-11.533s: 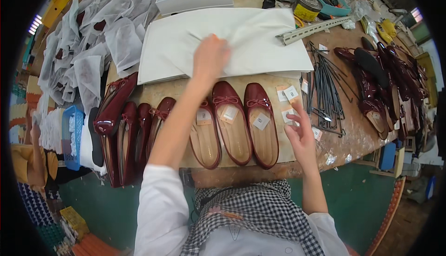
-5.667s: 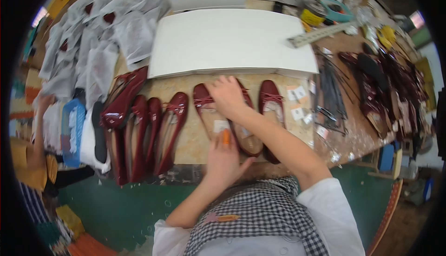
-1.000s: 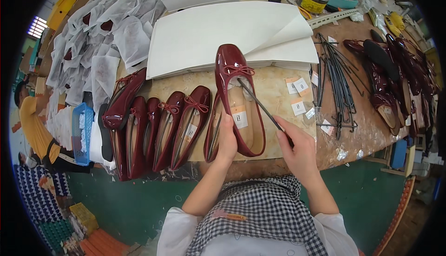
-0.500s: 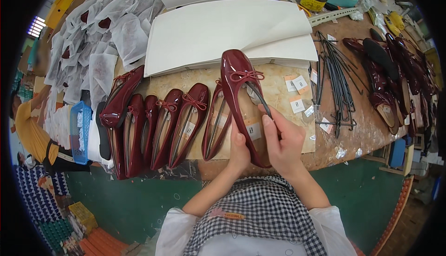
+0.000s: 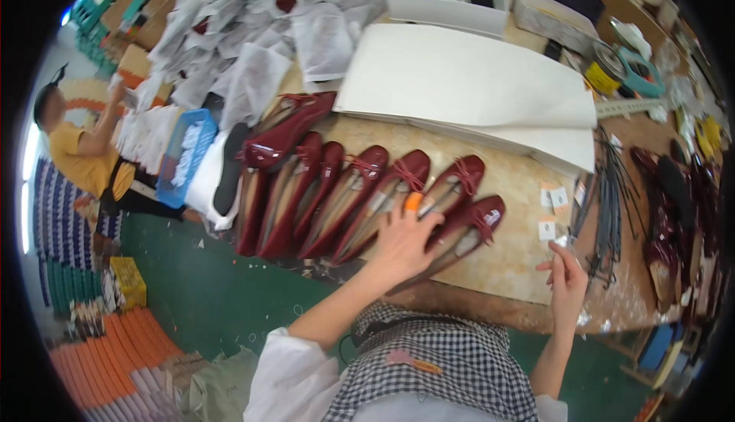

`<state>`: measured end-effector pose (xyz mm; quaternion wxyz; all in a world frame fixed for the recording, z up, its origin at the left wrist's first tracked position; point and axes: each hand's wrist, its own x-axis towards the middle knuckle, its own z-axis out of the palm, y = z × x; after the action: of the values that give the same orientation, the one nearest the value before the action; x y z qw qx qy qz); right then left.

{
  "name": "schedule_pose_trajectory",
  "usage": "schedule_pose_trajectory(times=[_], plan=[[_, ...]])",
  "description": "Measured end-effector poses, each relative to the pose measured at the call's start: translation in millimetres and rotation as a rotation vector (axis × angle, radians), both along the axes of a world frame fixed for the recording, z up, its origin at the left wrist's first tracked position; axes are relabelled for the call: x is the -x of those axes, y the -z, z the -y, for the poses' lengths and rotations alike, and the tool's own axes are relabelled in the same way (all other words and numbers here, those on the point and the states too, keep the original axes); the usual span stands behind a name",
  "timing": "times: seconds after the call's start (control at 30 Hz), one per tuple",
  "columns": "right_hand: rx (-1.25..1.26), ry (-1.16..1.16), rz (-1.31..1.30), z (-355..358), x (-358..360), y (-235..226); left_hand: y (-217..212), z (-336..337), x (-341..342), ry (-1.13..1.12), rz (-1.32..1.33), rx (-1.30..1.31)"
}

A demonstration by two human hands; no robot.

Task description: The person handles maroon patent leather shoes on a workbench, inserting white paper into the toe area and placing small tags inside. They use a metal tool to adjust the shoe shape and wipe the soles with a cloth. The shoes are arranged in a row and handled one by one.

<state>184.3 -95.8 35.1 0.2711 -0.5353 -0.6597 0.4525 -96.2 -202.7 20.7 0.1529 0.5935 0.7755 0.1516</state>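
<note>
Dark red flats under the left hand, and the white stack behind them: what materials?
Flats: glossy patent leather or a synthetic lookalike, going by the bright highlights on the uppers; which one is unclear. White stack: thin matte paper or tissue sheets, its front corner lifting loosely. Left hand rests on the rightmost pair.

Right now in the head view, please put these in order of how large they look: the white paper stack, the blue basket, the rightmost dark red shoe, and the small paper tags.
1. White paper stack, clearly the largest.
2. Blue basket and rightmost dark red shoe: they look alike in size, so I do not rank them.
3. Small paper tags, the smallest.
</note>
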Motion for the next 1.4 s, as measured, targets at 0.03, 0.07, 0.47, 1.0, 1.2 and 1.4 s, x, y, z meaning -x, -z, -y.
schedule_pose_trajectory(times=[0.03, 0.07, 0.47, 1.0, 1.2, 1.4], plan=[[0.010, -0.044, -0.014, 3, 8, 0, 2, -6, 2, 0.020, 0.045, 0.005], [0.021, -0.088, -0.028, 9, 19, -1, 3, -10, 7, 0.042, 0.090, 0.011], [0.009, -0.013, -0.017, -5, -9, -4, -154, -24, 151, -0.313, -0.319, -0.546], [-0.202, -0.026, 0.319, -65, -156, -4, -78, -31, 455, -0.464, -0.288, 0.410], [-0.587, 0.443, 0.834, -170, -301, 22, -131, -64, 332, -0.267, -0.630, 0.233], [-0.262, 0.478, 0.871, -279, -311, 61, -124, -102, 149, -0.008, -0.287, 0.046]])
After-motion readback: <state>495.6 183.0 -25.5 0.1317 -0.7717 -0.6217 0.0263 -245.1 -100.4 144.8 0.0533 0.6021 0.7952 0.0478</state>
